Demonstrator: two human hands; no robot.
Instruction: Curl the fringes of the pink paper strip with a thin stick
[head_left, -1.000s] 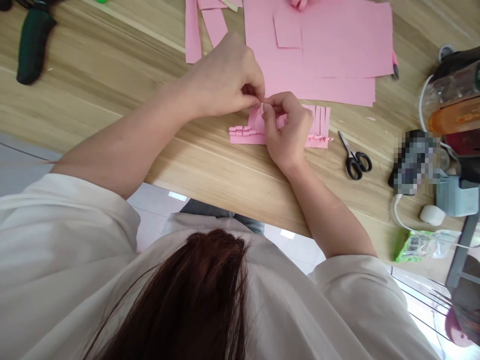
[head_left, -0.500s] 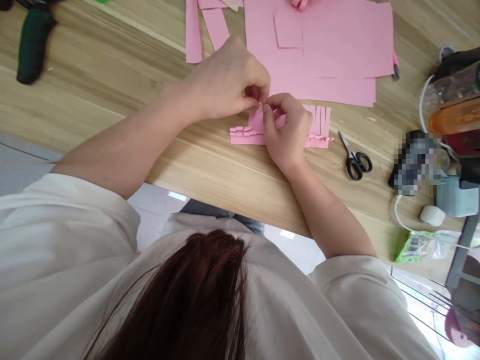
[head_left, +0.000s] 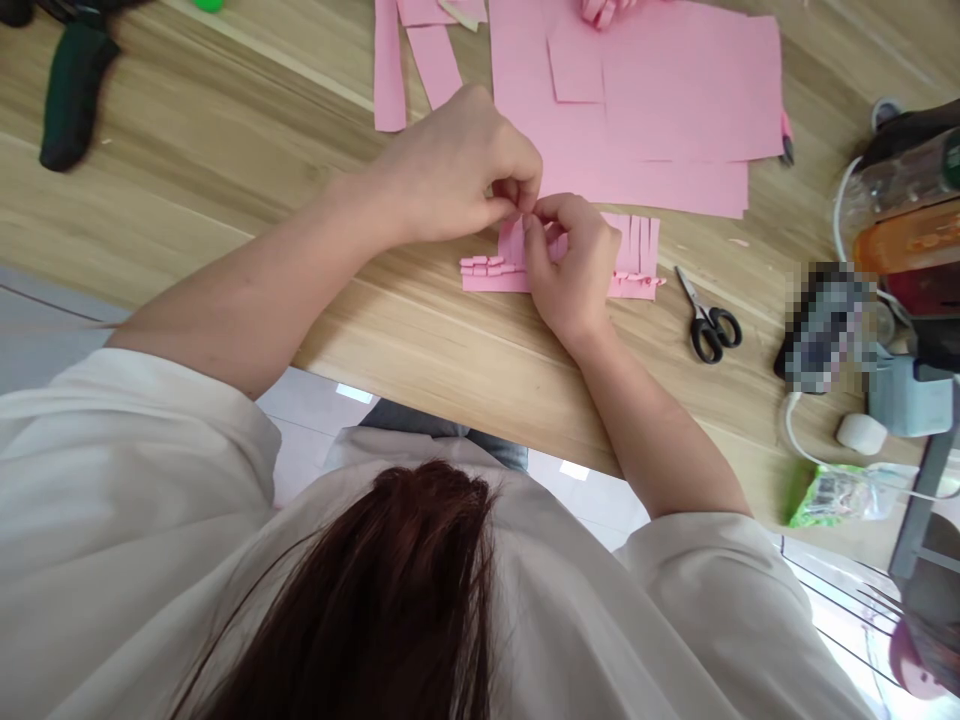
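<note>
A pink paper strip cut into a fringe (head_left: pixel 636 238) lies on the wooden table, its uncut edge towards me. Several of its tabs are curled into small rolls along the left and right of that edge. My left hand (head_left: pixel 472 170) pinches at the top of the fringe, thumb and fingertips together. Right beside it, my right hand (head_left: pixel 574 265) covers the middle of the paper and pinches at the same spot. The fingertips of both hands meet there, and the tab between them is mostly hidden. Black-handled scissors (head_left: pixel 706 320) lie partly spread to the right.
Large pink sheets (head_left: pixel 690 90) and cut pink strips (head_left: pixel 388 70) lie beyond my hands. A dark-handled tool (head_left: pixel 75 95) is at the far left. On the right are a bottle with an orange label (head_left: pixel 900 238), a white case (head_left: pixel 861 433), a cable and a green packet (head_left: pixel 825 495).
Both hands stay pinched at the fringe with only tiny finger movements. The whole view has shifted slightly; the paper and scissors look otherwise the same.
</note>
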